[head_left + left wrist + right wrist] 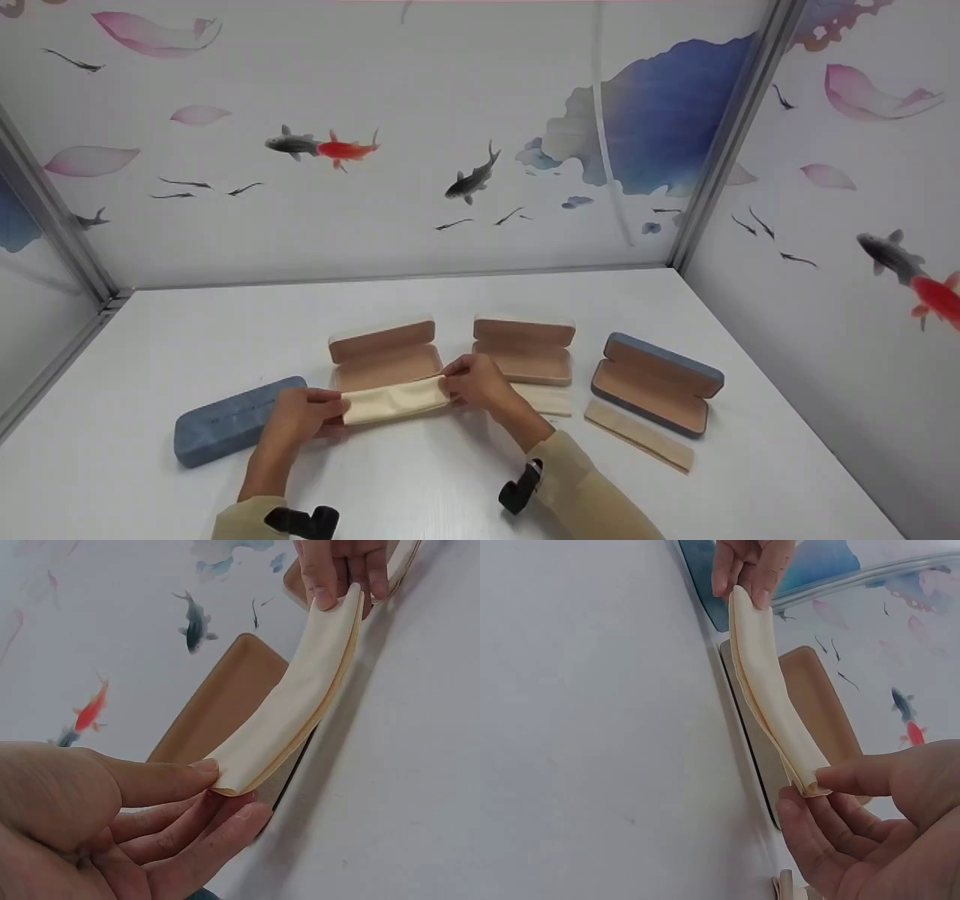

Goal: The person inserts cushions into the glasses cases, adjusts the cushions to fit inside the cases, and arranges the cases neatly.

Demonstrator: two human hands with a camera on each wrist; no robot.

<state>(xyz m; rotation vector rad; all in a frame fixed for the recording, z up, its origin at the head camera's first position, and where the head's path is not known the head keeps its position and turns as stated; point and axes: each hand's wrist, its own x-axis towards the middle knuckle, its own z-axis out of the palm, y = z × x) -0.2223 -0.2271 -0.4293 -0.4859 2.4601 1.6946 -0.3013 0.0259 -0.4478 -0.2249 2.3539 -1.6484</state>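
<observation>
A cream cloth (394, 400), folded into a long flat strip, is stretched between both hands above the table. My left hand (301, 414) pinches its left end between thumb and fingers, as the left wrist view shows up close. The other end is pinched by my right hand (476, 381), thumb on top and fingers beneath. Just behind the cloth stands an open glasses case (384, 341) with a tan lining, its front partly hidden by the cloth. Layered folds show along the edge of the cloth (769, 682) in the right wrist view.
A closed blue glasses case (217, 426) lies beside my left hand. Two more cases stand open, one in the middle (525, 334) and a blue one (660, 367) at right. Folded cloths lie before them, one cream (551, 400) and one beige (637, 435). Patterned walls (337, 225) enclose the table.
</observation>
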